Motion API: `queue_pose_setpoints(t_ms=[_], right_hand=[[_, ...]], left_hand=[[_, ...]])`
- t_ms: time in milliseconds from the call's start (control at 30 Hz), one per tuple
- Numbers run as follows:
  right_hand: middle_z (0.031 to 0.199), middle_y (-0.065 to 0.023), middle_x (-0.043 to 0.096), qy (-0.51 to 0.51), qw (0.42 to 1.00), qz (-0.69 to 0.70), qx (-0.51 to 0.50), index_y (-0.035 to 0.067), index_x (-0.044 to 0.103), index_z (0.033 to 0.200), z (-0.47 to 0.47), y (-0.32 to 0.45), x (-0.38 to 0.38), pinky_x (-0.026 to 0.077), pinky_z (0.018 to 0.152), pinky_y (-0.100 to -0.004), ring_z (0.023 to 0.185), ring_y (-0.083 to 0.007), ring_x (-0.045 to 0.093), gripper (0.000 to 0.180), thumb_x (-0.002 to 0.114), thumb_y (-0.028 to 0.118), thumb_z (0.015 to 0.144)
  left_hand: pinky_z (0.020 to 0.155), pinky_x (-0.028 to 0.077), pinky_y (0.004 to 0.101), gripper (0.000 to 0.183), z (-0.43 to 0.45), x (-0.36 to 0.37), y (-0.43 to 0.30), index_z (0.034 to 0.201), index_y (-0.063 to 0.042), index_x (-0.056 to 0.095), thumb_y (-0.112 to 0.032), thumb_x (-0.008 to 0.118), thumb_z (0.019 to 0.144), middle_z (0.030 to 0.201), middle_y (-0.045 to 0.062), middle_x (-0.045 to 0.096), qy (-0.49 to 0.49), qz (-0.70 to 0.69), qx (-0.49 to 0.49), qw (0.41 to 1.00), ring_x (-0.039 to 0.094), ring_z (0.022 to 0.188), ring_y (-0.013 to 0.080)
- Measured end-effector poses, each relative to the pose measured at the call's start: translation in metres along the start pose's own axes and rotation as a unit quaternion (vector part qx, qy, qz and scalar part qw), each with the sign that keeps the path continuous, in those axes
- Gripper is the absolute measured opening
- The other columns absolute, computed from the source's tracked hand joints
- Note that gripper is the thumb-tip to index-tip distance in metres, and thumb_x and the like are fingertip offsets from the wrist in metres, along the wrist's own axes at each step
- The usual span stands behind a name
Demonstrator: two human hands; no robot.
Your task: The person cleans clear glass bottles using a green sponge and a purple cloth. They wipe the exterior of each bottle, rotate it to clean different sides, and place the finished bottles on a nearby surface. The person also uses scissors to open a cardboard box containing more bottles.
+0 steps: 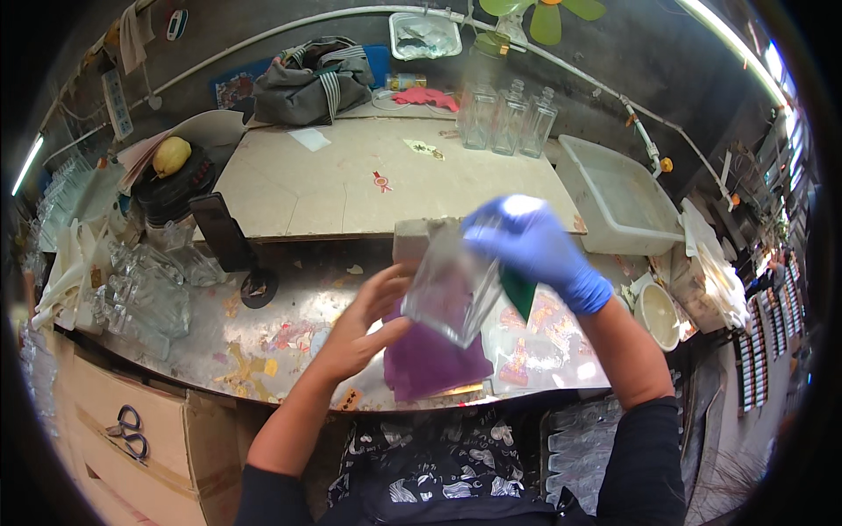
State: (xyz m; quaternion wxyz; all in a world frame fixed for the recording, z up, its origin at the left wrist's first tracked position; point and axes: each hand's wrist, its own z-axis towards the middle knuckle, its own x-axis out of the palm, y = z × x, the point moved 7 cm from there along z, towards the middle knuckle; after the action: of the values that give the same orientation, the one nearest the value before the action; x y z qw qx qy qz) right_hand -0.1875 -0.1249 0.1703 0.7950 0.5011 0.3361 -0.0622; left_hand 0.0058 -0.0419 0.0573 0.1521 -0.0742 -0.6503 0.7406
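Note:
My right hand [536,246], in a blue glove, grips a clear square glass bottle [450,286] near its upper end and tilts it over the bench. Part of a green piece [520,292] shows below the glove. Bare and with its fingers apart, my left hand [368,322] is beside the bottle's lower left side; whether the fingertips touch the glass I cannot tell. Under the bottle lies a purple cloth [434,368]. To its right is a clear sheet with printed decals [546,342]. A grey block [411,240] stands behind the bottle.
Several glass bottles [506,121] stand at the back of a raised board [368,171]. A plastic tub [618,197] and a white bowl [658,315] are at the right. More glass bottles [145,296] lie at the left, near a phone on a stand [220,230]. Scissors [130,430] hang on a cardboard box.

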Motion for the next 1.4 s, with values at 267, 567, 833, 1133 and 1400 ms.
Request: queue_pose_setpoints(t_ms=[267, 567, 833, 1133, 1400], right_hand=[[0.071, -0.0126, 0.065, -0.288, 0.946, -0.138, -0.048, 0.001, 0.068, 0.084, 0.167, -0.054, -0.097, 0.049, 0.063, -0.0331, 0.064, -0.0214, 0.062, 0.041, 0.077, 0.040, 0.074], [0.071, -0.0176, 0.063, -0.229, 0.945, -0.232, 0.023, 0.000, 0.065, 0.074, 0.317, -0.214, -0.113, 0.044, 0.064, -0.0410, 0.064, -0.0272, 0.057, 0.050, 0.066, 0.049, 0.082], [0.108, -0.0117, 0.067, -0.259, 0.958, -0.123, -0.024, -0.001, 0.065, 0.115, 0.378, -0.274, -0.112, 0.045, 0.088, -0.0299, 0.095, -0.0193, 0.063, 0.043, 0.061, 0.035, 0.091], [0.103, 0.0054, 0.061, -0.161, 0.982, 0.101, 0.025, 0.000, 0.060, 0.124, 0.110, -0.136, -0.013, 0.029, 0.056, -0.0165, 0.062, -0.0001, 0.032, 0.030, 0.051, 0.012, 0.098], [0.066, 0.0089, 0.046, -0.177, 0.965, 0.129, 0.147, 0.000, 0.064, 0.117, -0.051, -0.123, -0.002, 0.018, 0.045, -0.0191, 0.049, 0.0014, 0.026, 0.025, 0.051, 0.011, 0.098]], left_hand=[[0.092, 0.046, 0.0322, 0.041, -0.100, -0.158, 0.004, 0.131, -0.004, 0.050, -0.016, 0.058, 0.093, 0.110, 0.007, 0.061, -0.356, 0.089, 0.027, 0.930, 0.057, 0.104, 0.0157], [0.099, 0.043, 0.0344, 0.048, -0.175, -0.265, 0.011, 0.131, 0.000, 0.050, -0.021, 0.064, 0.090, 0.122, 0.017, 0.059, -0.568, 0.159, -0.035, 0.807, 0.055, 0.116, 0.0231], [0.093, 0.042, 0.0336, 0.050, -0.186, -0.326, -0.009, 0.122, -0.002, 0.052, -0.013, 0.072, 0.078, 0.105, 0.010, 0.055, -0.750, 0.304, 0.054, 0.584, 0.053, 0.101, 0.0211], [0.100, 0.035, 0.0442, 0.076, -0.206, -0.366, 0.017, 0.128, 0.003, 0.040, -0.021, 0.080, 0.068, 0.123, 0.020, 0.047, -0.750, 0.434, 0.038, 0.498, 0.045, 0.116, 0.0354], [0.091, 0.044, 0.0405, 0.070, -0.225, -0.323, 0.011, 0.119, 0.001, 0.046, -0.027, 0.085, 0.068, 0.112, 0.014, 0.057, -0.771, 0.125, 0.042, 0.624, 0.056, 0.104, 0.0292]])
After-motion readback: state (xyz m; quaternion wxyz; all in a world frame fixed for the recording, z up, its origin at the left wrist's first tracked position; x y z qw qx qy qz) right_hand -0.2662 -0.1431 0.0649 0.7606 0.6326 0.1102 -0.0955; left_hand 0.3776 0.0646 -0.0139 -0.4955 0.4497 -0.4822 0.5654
